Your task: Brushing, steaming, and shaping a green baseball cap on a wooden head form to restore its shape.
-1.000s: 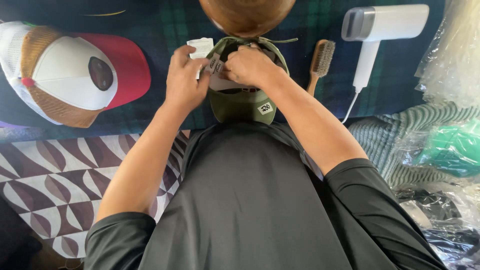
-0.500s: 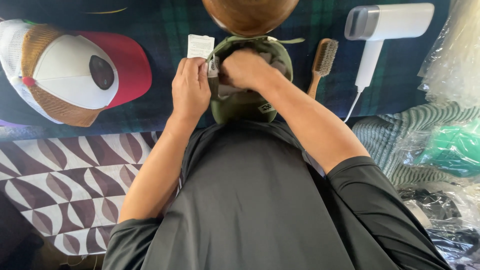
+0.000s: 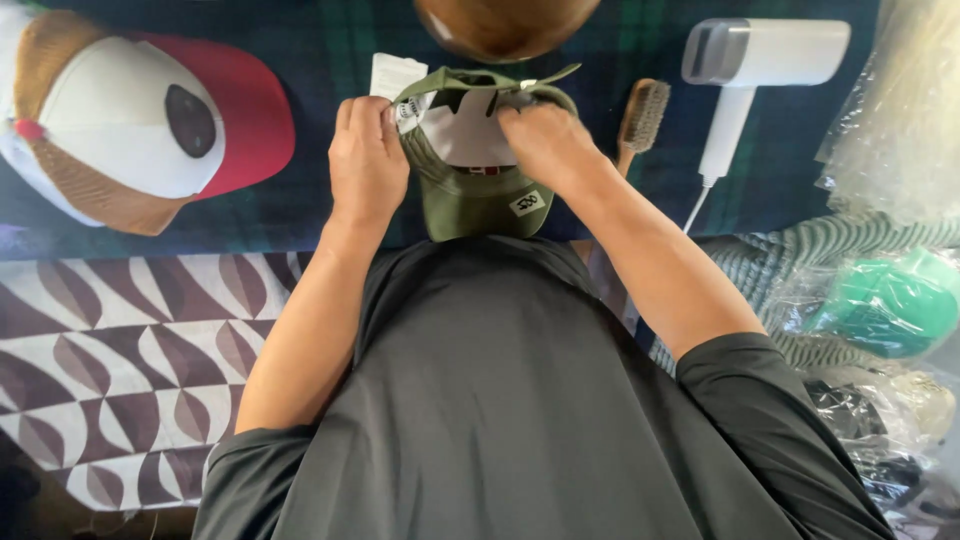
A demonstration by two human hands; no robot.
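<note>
An olive green cap (image 3: 470, 200) lies upside down in front of me, its white lining (image 3: 462, 132) facing up and its brim pointing toward my body. My left hand (image 3: 366, 160) grips the cap's left rim beside a small white tag. My right hand (image 3: 540, 145) grips the right rim near the back strap, fingers curled into the opening. A white paper label (image 3: 393, 74) sticks out behind my left hand.
A red, white and tan cap (image 3: 140, 120) lies at the far left on the dark plaid cloth (image 3: 310, 60). A wooden brush (image 3: 640, 115) and a white handheld steamer (image 3: 750, 70) lie to the right. A brown round object (image 3: 505, 20) sits at the top. Plastic-wrapped items (image 3: 880, 300) are piled at the right.
Both hands have spread the cap's rim apart, so the white lining now shows. Before, my right hand covered the opening.
</note>
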